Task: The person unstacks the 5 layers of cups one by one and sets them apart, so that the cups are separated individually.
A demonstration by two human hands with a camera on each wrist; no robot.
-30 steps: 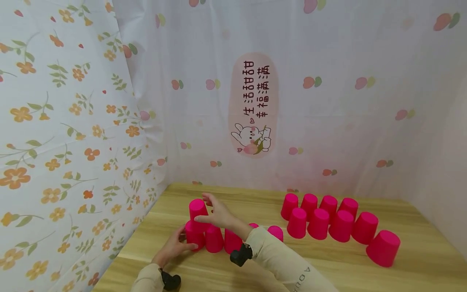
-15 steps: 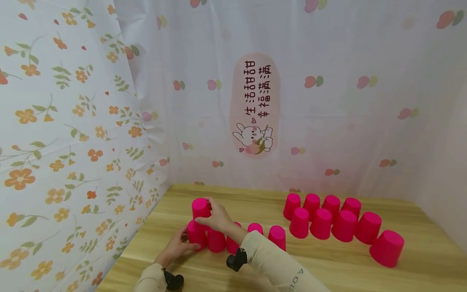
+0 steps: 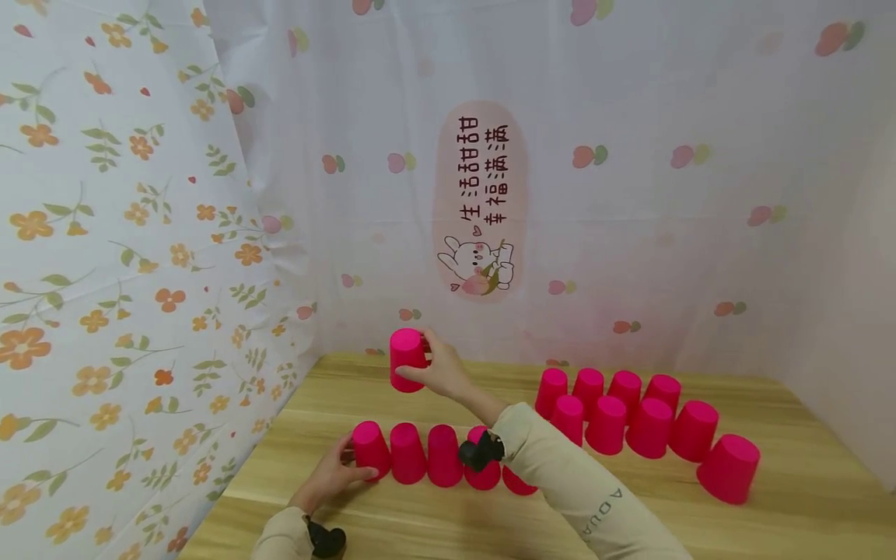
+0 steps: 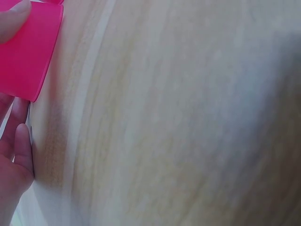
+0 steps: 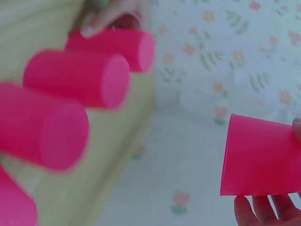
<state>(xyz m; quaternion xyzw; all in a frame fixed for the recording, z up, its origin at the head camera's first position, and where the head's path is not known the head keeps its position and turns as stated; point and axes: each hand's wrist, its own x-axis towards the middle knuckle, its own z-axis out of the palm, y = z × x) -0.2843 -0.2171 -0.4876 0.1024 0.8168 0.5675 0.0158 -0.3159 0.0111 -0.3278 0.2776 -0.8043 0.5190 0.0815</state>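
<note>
Bright pink plastic cups stand upside down on a wooden table. My right hand [image 3: 443, 369] grips one pink cup [image 3: 406, 354] in the air above the table's back part, thumb on the near side and fingers on the far side. In the right wrist view this lifted cup [image 5: 261, 157] is apart from the others. My left hand [image 3: 334, 473] holds the leftmost cup [image 3: 371, 451] of the front row low on its sides, and that cup stands on the table. The left wrist view catches only part of this cup [image 4: 28, 56], with the thumb across it.
The front row continues rightward with several cups [image 3: 444, 457], partly hidden by my right forearm. At the right, two more rows of upside-down cups [image 3: 649, 429] stand, with a cup [image 3: 729, 469] at the near end. Printed cloth walls [image 3: 616, 233] border the table [image 3: 329, 389].
My right hand has closed round the cup that sat on top of the front row's left end and raised it up and slightly right. My left hand has kept its place at the leftmost cup.
</note>
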